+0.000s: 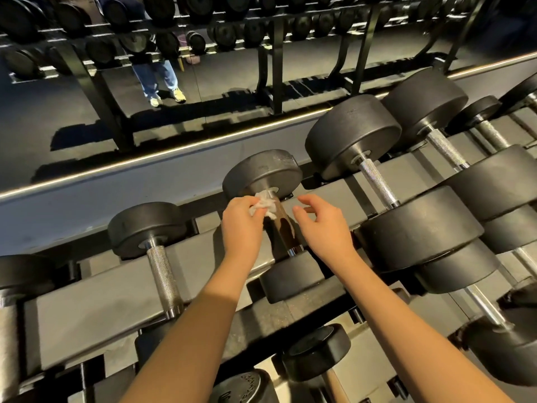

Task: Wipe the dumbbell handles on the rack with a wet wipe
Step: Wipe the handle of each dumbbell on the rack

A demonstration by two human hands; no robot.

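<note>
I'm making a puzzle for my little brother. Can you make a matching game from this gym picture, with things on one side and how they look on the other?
Things:
1. wet wipe
2. middle handle
3. left handle
4. jeans

Looks:
A. silvery, nothing touching it
B. blue, far back
C. white and crumpled
D. dark, wipe pressed on its far end

Pairs: 1-C, 2-D, 3-A, 4-B
</note>
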